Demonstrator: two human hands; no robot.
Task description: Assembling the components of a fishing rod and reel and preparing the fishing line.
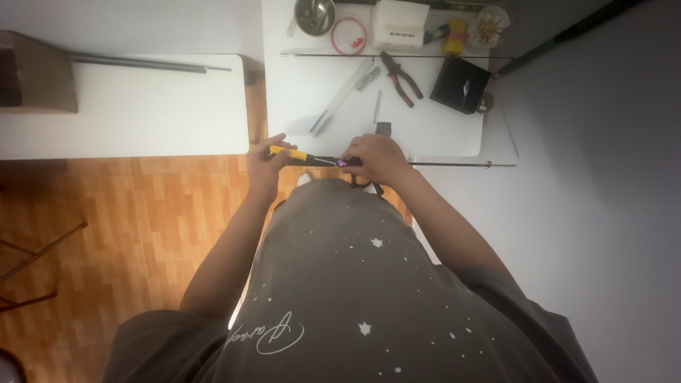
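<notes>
L hand [268, 157] fingers clamped on yellow-handled screwdriver [292, 153], tip w/ R hand [378, 157] fingers, pinched on small purple part [341, 163] on thin dark rod [454, 164]; pliers [401, 78] on bench [425, 128] beyond the fingers.

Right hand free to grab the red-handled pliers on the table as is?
Probably not yet: the right hand is gripping the thin rod. The pliers lie further up the white table, with nothing between.
</notes>
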